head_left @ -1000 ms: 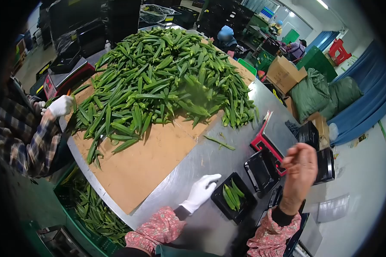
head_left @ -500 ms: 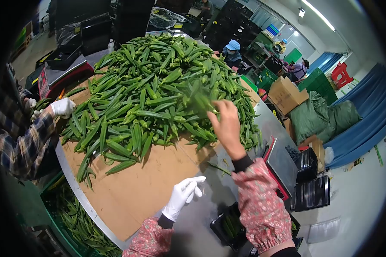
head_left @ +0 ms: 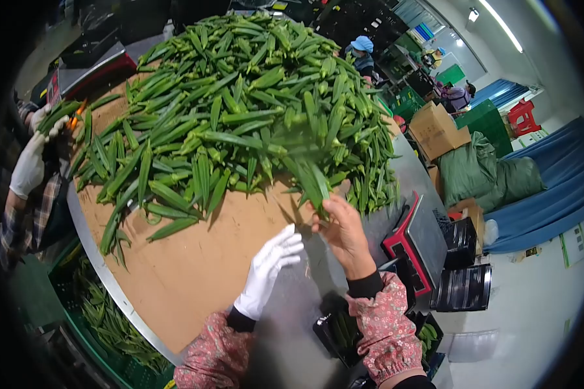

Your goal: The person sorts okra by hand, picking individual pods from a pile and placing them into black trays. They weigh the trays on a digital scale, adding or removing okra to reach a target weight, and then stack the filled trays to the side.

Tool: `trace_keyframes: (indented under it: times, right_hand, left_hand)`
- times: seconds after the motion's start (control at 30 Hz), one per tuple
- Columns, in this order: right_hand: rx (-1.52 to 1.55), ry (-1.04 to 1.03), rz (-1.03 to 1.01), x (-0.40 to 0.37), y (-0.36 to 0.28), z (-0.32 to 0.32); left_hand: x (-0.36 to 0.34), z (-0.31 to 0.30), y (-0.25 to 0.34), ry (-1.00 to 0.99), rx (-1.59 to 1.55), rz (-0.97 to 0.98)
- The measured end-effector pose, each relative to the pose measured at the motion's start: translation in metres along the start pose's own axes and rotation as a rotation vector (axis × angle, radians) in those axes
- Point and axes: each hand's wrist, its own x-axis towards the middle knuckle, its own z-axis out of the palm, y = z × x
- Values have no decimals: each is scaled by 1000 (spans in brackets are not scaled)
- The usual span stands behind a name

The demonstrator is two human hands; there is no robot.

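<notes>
A large pile of green okra [head_left: 233,97] covers the far part of the table, on a brown cardboard sheet [head_left: 188,279]. At the pile's near right edge, my bare right hand [head_left: 344,236] pinches okra [head_left: 315,185] between thumb and fingers; blur hides whether it is one pod or more. My left hand [head_left: 269,269], in a white glove, holds nothing. Its fingers are stretched out above the table, just left of my right hand. Below my right forearm, a black tray [head_left: 339,334] contains okra pods, and another black tray [head_left: 428,334] with okra is partly behind the sleeve.
A red scale [head_left: 409,249] stands at the table's right edge; another red scale [head_left: 91,68] is at the far left. On the left, a co-worker's gloved hands [head_left: 42,139] hold okra. A green crate [head_left: 65,285] of okra stands below the table. Boxes and sacks line the right.
My right hand has come back toward me from the pile with okra in its fingers. My left hand has moved slightly forward. The co-worker's hands have lifted okra. The view has shifted.
</notes>
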Motion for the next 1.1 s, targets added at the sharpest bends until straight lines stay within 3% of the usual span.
trace_keyframes:
  times: [0.1, 0.27, 0.37, 0.43, 0.5, 0.53, 0.63, 0.73, 0.8, 0.9, 1.0, 1.1]
  right_hand:
    - [157, -71, 181, -35, 20, -11]
    - [141, -116, 256, -59, 40, -11]
    - [-141, -30, 169, -65, 52, 0]
    - [-562, 52, 12, -71, 63, 4]
    - [-1184, -5, -541, -73, 67, 16]
    - [-1336, -49, -683, -74, 64, 20]
    - [-1340, -1, -814, -59, 48, 11]
    - [-1241, 275, -707, -12, 27, -10]
    - [-1408, 339, -939, 31, 19, -23]
    - [-1638, 487, -977, 73, 23, -32]
    - [-1503, 410, -720, 87, 38, -46]
    - [-1375, 305, -710, 68, 54, -49]
  left_hand:
    - [2, -3, -9, 63, -200, -11]
    - [-2, -12, -18, 74, -209, -32]
    - [-2, -8, -11, 56, -184, -43]
    - [-2, -4, -8, 69, -228, -43]
    - [-2, 3, -5, 96, -252, -60]
    - [-2, 4, -1, 122, -252, -71]
    - [0, -2, -2, 176, -274, -85]
    - [-5, -6, 0, 179, -256, -131]
    - [-6, -1, 1, 211, -264, -145]
    - [-3, 1, 3, 233, -300, -146]
    - [-3, 1, 6, 244, -308, -151]
    - [-1, -3, 3, 216, -291, -154]
